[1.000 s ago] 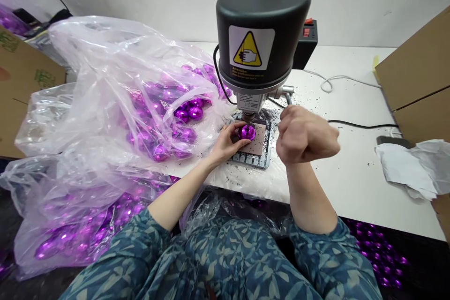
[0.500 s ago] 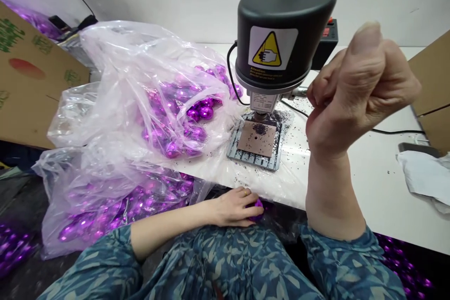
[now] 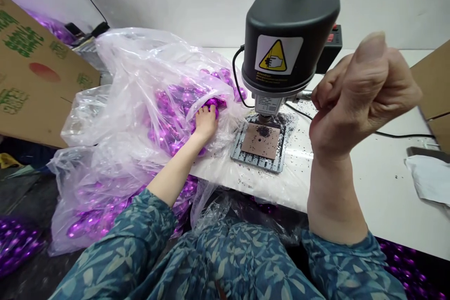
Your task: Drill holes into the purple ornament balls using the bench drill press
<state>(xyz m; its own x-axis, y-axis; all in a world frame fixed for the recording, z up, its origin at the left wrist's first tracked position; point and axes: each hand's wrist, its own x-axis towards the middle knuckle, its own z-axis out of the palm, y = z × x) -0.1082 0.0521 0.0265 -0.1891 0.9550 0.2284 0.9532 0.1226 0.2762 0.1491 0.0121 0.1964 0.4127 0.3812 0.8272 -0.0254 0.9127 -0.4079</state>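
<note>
My left hand reaches into the mouth of a clear plastic bag. Its fingers are a little apart and rest on the shiny purple balls inside; the fingertips are partly lost among them. My right hand is closed in a fist round the end of the feed handle of a black bench drill press. Under the drill head a brown square plate with a small hole lies on the grey slotted base. Dark shavings cover both.
Another bag of purple balls hangs below the table edge at left. Cardboard boxes stand at both sides. A black cable and white paper lie on the white table at right.
My left hand has moved from below the table edge, where it held a purple ball, up and left into the bag. That ball is out of the hand. The right hand stays on the handle.
</note>
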